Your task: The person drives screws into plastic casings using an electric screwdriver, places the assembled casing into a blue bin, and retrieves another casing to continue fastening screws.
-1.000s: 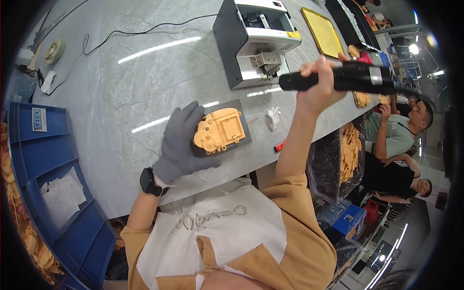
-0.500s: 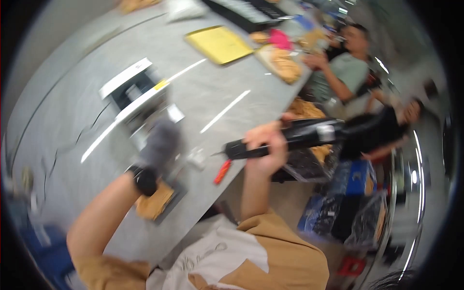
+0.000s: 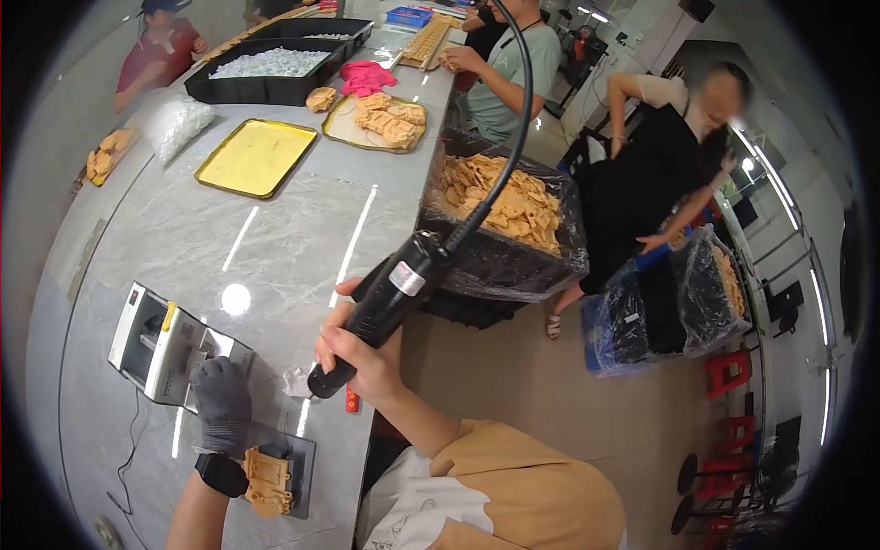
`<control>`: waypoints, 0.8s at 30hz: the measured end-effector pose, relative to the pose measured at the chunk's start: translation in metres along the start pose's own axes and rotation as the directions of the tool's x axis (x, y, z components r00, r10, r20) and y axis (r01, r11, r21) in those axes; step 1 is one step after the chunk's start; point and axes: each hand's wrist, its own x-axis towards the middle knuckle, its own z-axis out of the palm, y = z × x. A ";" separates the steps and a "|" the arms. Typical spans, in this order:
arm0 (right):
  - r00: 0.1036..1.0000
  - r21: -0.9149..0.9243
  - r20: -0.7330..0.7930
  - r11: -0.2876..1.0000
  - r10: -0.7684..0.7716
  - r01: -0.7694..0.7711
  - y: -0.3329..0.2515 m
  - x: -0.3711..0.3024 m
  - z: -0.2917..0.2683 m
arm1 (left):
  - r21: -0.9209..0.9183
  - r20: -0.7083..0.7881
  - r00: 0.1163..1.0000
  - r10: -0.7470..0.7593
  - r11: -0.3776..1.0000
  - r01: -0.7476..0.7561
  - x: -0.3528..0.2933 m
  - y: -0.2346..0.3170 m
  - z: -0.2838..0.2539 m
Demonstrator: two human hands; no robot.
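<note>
My right hand (image 3: 359,356) grips a black electric screwdriver (image 3: 392,286), its tip pointing down over the table edge and a cable rising from its back end. My left hand (image 3: 220,394), in a grey glove, reaches to the front of a small white screw feeder (image 3: 174,353). Its fingers look bent together there; whatever is between them is hidden. Close to my left wrist, a tan moulded plastic part (image 3: 268,480) lies on a dark flat plate (image 3: 302,477). Under the screwdriver tip are a crumpled clear scrap (image 3: 296,381) and a red object (image 3: 352,400).
A yellow tray (image 3: 258,158) and a tray of tan parts (image 3: 390,124) lie farther up the table, near black bins (image 3: 266,69) of white pieces. Right of the table stands a lined crate (image 3: 513,266) heaped with tan pieces. Co-workers sit and stand beyond.
The view has swung and sharpened. The screwdriver has tilted from nearly level to tip-down, still in my right hand. My left hand has come to rest at the feeder's front.
</note>
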 end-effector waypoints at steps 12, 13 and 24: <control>0.998 0.004 -0.024 0.999 0.050 -0.050 0.008 -0.005 -0.007 | -0.069 -0.056 0.998 0.002 0.998 -0.006 -0.008 -0.001 -0.005; 0.999 -0.013 -0.014 0.999 0.033 -0.033 0.008 -0.004 -0.008 | -0.057 -0.047 0.999 -0.007 0.998 0.004 -0.007 -0.001 -0.006; 0.999 0.065 -0.039 0.998 0.013 -0.011 0.013 0.004 -0.016 | -0.191 0.083 0.996 -0.033 0.980 0.048 0.001 -0.006 -0.014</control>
